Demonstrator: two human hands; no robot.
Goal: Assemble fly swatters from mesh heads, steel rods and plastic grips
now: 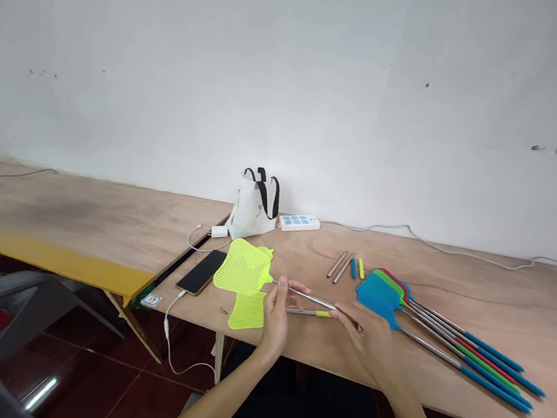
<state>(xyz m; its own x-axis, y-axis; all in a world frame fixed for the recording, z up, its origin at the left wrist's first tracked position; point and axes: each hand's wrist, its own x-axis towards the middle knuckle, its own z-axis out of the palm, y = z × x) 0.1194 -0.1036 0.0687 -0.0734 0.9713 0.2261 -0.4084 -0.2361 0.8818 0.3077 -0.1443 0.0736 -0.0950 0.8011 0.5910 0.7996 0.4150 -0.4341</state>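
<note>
A yellow-green fly swatter [242,266] is held up over the table by both hands. My left hand [277,313] pinches its metal rod near the head. My right hand [362,329] is closed around the handle end, which its fingers mostly hide. Below it on the table lies a second yellow-green swatter [247,311], its rod passing behind my left hand. To the right, several fly swatters [383,295] with blue, green and red parts lie fanned out, metal rods and coloured grips pointing right.
Two short metal tubes [336,264] lie beside a blue grip [353,268] and a yellow-green grip [361,268]. A phone [202,271] on a charging cable is at the left table edge. Behind stand a white bag [245,212] and a power strip [300,223] against the wall.
</note>
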